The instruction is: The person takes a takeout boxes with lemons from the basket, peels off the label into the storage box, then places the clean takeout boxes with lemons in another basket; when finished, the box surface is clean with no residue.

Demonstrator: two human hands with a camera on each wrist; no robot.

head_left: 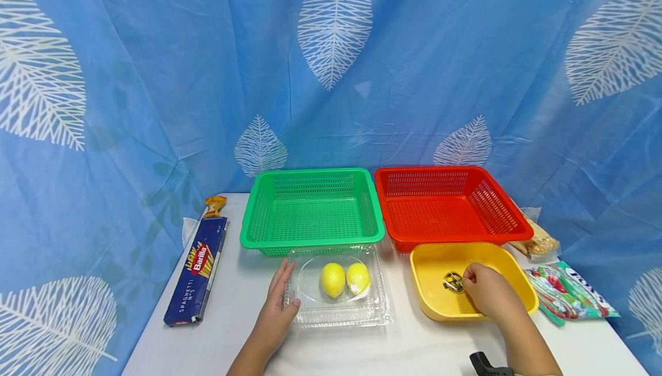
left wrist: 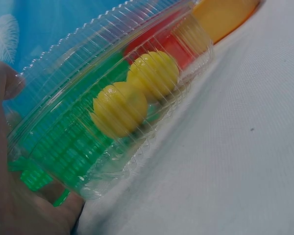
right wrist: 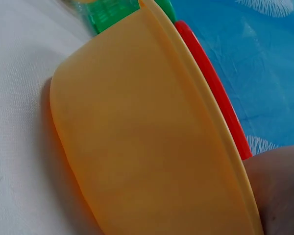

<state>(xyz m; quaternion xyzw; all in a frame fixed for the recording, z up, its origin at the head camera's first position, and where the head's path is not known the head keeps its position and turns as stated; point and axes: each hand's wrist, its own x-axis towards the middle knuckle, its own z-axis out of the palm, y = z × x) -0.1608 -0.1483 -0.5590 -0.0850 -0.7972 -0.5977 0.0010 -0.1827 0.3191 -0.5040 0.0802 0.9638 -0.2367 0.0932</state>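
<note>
My left hand [head_left: 276, 310] lies along the left side of a clear plastic clamshell box [head_left: 310, 314], its fingers extended and touching the edge. Inside the box are two yellow lemons [left wrist: 120, 108], side by side. My right hand [head_left: 491, 292] reaches down into a yellow basin [head_left: 425, 292]. Its bent fingertips are at the right edge of a small round black-and-gold item [head_left: 453, 282]; whether they pinch it I cannot tell. In the right wrist view the wall of the basin [right wrist: 147, 122] hides the fingers and the item.
Behind the box stands a green basket [head_left: 310, 244], with a red basket [head_left: 455, 238] beside it. A blue spaghetti box [head_left: 199, 272] and a small orange packet [head_left: 214, 206] lie at left. Right of the basin are a colourful bag [head_left: 571, 292] and a clear bag of light-brown food [head_left: 540, 244].
</note>
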